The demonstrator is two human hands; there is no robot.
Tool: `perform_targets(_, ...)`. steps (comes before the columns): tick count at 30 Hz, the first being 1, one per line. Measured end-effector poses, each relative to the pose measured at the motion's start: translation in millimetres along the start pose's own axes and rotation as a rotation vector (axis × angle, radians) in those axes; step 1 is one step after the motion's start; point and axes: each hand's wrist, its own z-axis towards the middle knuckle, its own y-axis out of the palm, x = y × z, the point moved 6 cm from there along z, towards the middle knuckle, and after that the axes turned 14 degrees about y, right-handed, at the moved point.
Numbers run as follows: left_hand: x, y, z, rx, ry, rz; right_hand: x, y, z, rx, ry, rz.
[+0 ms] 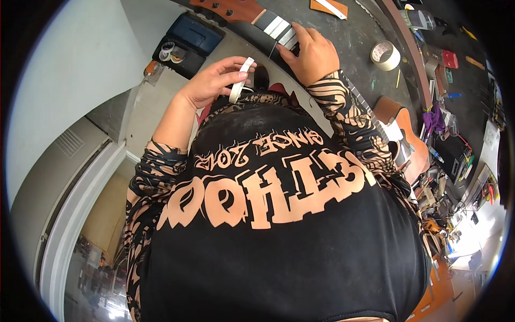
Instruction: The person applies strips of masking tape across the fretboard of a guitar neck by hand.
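Note:
My left hand [217, 83] is closed around a narrow roll of white masking tape [241, 81], held on edge between thumb and fingers. Above and to the right lies a guitar neck [261, 20] with a brown headstock [236, 9] and dark tuning pegs. Pale tape strips [276, 27] cross its fretboard. My right hand [315, 56] grips across the neck beside these strips, thumb at the near edge and index finger at the far edge. The neck runs on under my right forearm to the guitar body [407, 137], partly hidden by my sleeve.
A wider tape roll [385, 56] rests on the dark workbench [358, 45]. Tools and a purple cloth [434, 121] crowd the right side. An open dark toolbox [192, 40] stands at upper left, near a white curved panel [70, 70].

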Motion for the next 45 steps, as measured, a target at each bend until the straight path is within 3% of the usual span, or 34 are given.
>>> perform_targets(7,8,-4,6,-0.039,-0.059,-0.011,-1,4,2,0.018,-0.002,-0.135)
perform_targets(14,14,17,-2,-0.087,0.035,0.091,17,-10,-29,0.133,-0.043,-0.211)
perform_targets(27,26,16,39,-0.218,-0.058,0.152,39,-19,-21,0.081,-0.018,-0.301)
perform_targets(31,43,45,47,-0.38,0.154,0.408,27,-65,-31,0.201,0.084,-0.01)
perform_targets(33,54,63,43,-0.498,0.113,0.464,34,-65,-42,0.066,0.262,0.266)
perform_targets(35,60,78,42,-0.496,0.241,0.536,15,-65,-52,-0.088,0.352,0.565)
perform_targets(37,55,80,52,-0.547,0.304,0.554,8,-57,-49,-0.138,0.403,0.524)
perform_targets(38,54,80,50,-0.536,0.305,0.556,6,-57,-51,-0.161,0.541,0.554)
perform_targets(41,54,77,40,-0.507,0.199,0.473,2,-52,-49,-0.12,0.493,0.547)
perform_targets(42,51,71,37,-0.463,0.209,0.532,-2,-52,-46,-0.038,0.356,0.556)
perform_targets(45,47,64,27,-0.385,0.182,0.537,-9,-48,-43,-0.026,0.213,0.606)
